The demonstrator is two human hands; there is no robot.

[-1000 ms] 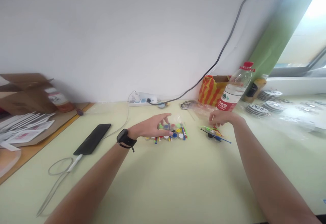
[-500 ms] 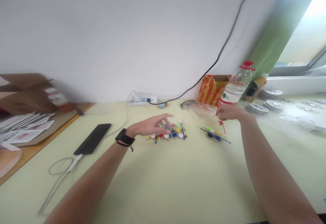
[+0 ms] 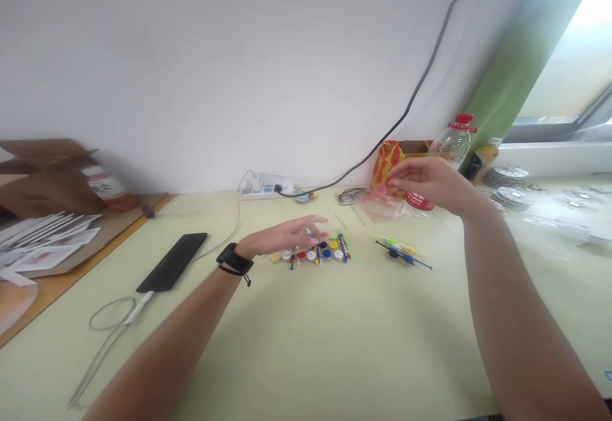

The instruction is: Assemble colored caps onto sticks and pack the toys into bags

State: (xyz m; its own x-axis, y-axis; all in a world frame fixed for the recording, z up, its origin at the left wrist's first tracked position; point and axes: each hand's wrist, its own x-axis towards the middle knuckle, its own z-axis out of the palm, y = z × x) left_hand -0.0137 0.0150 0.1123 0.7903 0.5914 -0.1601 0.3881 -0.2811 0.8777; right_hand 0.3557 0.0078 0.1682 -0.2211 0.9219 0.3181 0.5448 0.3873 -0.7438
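Note:
My left hand point(image 3: 287, 235), with a black watch on the wrist, is held flat over the left part of a group of small coloured plastic discs point(image 3: 326, 254) and sticks. Its fingers are stretched out, and they hide some of the pieces beneath. My right hand point(image 3: 425, 180) is raised in front of the large water bottle point(image 3: 454, 143), its fingers apart. Just off its fingertips is a blurred pinkish-red piece point(image 3: 379, 190), which looks separate from the hand. Below and left of that hand lies a small pile of blue, yellow and green sticks point(image 3: 406, 255) with a dark disc.
A black phone point(image 3: 173, 261) with a white cable lies left. Behind are a power strip point(image 3: 268, 188), eyeglasses point(image 3: 352, 195), crumpled clear plastic point(image 3: 389, 204) and a red-yellow bag point(image 3: 382, 166). Stacked discs point(image 3: 514, 198) stand right, a cardboard box point(image 3: 48, 178) far left.
My right hand has risen and opened, letting go of a small red piece, which now shows blurred left of the fingertips. My left hand has hardly moved.

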